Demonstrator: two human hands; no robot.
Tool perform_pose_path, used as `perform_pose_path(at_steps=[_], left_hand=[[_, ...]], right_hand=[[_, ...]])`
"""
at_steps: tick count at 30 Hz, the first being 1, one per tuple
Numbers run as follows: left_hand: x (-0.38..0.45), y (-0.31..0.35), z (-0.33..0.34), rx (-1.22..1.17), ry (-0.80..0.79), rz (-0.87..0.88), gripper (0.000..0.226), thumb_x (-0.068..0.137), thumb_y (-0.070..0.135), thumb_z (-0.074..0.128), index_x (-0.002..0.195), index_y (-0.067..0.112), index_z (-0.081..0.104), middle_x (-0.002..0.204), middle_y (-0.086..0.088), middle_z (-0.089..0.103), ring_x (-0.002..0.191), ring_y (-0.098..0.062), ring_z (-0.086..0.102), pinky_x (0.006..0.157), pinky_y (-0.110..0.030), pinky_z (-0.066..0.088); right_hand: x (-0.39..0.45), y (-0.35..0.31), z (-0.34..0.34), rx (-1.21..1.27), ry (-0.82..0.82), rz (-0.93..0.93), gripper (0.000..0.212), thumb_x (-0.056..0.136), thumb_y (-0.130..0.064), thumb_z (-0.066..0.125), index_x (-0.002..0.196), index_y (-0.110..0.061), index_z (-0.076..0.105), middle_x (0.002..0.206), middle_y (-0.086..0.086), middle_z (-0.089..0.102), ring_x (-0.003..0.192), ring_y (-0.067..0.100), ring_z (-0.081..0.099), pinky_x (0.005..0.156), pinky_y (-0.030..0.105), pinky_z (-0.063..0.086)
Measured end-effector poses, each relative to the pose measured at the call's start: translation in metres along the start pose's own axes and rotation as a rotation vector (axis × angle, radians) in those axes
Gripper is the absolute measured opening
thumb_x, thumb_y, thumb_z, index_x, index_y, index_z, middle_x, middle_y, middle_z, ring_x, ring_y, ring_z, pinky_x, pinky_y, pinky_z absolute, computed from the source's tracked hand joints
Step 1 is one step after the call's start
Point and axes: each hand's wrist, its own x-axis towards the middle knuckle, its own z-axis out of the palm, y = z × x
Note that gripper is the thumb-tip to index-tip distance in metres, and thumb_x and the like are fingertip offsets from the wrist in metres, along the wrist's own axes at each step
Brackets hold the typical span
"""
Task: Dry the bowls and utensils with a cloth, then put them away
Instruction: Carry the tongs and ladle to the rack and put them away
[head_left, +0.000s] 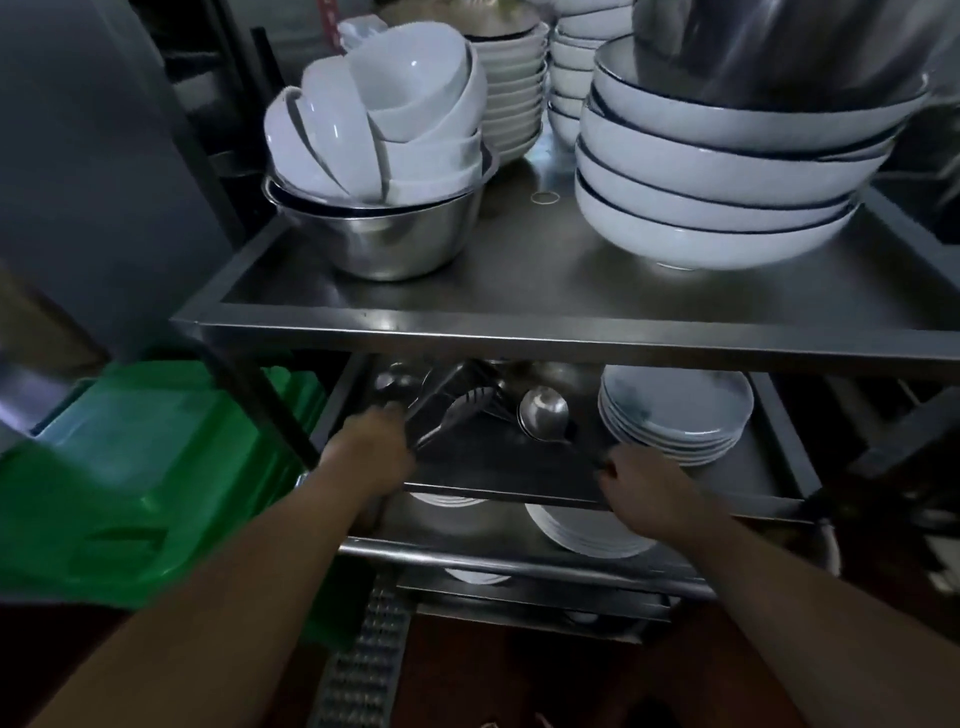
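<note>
On the middle shelf (769, 457) of a steel rack lie metal utensils: tongs (447, 410), a ladle (543, 413) just to their right, and a spoon (397, 382) further back; the left hand (374, 447) reaches in with its grip clenched on the near end of the tongs; the right hand (641, 480) rests at the front of a dark tray (493, 457) under the utensils, fingers curled at its edge, though whether they grasp it I cannot tell; just beside the ladle stands a stack of white plates (675, 410); the top shelf's front rail (571, 332) crosses above the hands and hides the back of the utensils; on that top shelf (519, 280) sit a steel basin (384, 228) filled with tilted white bowls (379, 119), and a stack of wide blue-rimmed bowls (727, 171) to the right, with more stacked dishes (519, 88) behind; below the hands, more white plates (587, 535) show on a lower shelf, partly covered by the right wrist; a green plastic bin (156, 467) stands left of the rack, blurred; the scene is dim, and the utensil heads are hard to tell apart.
</note>
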Motion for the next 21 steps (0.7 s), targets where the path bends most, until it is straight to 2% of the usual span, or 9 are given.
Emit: perform_pose_path(at_steps=[4,7,10,13,17,21], left_hand=[[0.025,-0.010,0.003,0.188,0.017,0.100,0.051,0.095,0.037,0.068,0.139,0.016,0.050,0.138,-0.012,0.060,0.124,-0.039,0.059,0.100,-0.048,0.054],[0.036,-0.014,0.004,0.242,0.013,0.140,0.045,0.094,0.031,0.064,0.136,0.020,0.051,0.137,-0.006,0.059,0.124,-0.036,0.057,0.092,-0.050,0.055],[0.051,-0.018,0.006,0.296,-0.021,0.199,0.047,0.091,0.027,0.069,0.134,0.019,0.051,0.134,-0.005,0.059,0.124,-0.034,0.055,0.089,-0.052,0.059],[0.067,-0.025,0.010,0.294,-0.078,0.260,0.048,0.091,0.018,0.068,0.136,0.018,0.053,0.135,-0.007,0.059,0.126,-0.035,0.054,0.093,-0.054,0.058],[0.083,-0.031,0.019,0.288,-0.063,0.320,0.053,0.091,0.014,0.068,0.140,0.022,0.053,0.138,-0.004,0.059,0.130,-0.033,0.053,0.089,-0.051,0.058],[0.093,-0.036,0.027,0.268,-0.073,0.354,0.053,0.090,0.009,0.062,0.141,0.022,0.052,0.135,-0.004,0.060,0.129,-0.034,0.053,0.088,-0.051,0.059]], right_hand=[[0.004,0.002,0.003,0.055,0.013,0.050,0.025,0.105,-0.027,0.057,0.085,-0.015,0.066,0.074,0.000,0.065,0.066,0.017,0.061,0.056,0.030,0.036],[0.008,0.003,0.003,0.049,0.049,0.080,0.022,0.105,-0.028,0.058,0.088,-0.018,0.067,0.070,-0.007,0.061,0.064,0.009,0.058,0.052,0.023,0.033],[0.011,0.000,0.004,0.061,0.077,0.106,0.021,0.105,-0.029,0.059,0.085,-0.024,0.064,0.067,-0.010,0.059,0.064,0.006,0.057,0.053,0.021,0.033],[0.009,-0.003,0.007,0.100,0.076,0.151,0.026,0.104,-0.033,0.058,0.080,-0.026,0.063,0.066,-0.007,0.064,0.061,0.007,0.061,0.051,0.025,0.035],[0.005,-0.005,0.010,0.067,0.072,0.160,0.030,0.104,-0.033,0.059,0.074,-0.030,0.058,0.064,-0.008,0.063,0.059,0.005,0.059,0.049,0.024,0.033],[0.004,-0.006,0.013,0.061,0.051,0.156,0.023,0.104,-0.034,0.059,0.081,-0.029,0.063,0.067,-0.005,0.064,0.060,0.007,0.060,0.050,0.026,0.035]])
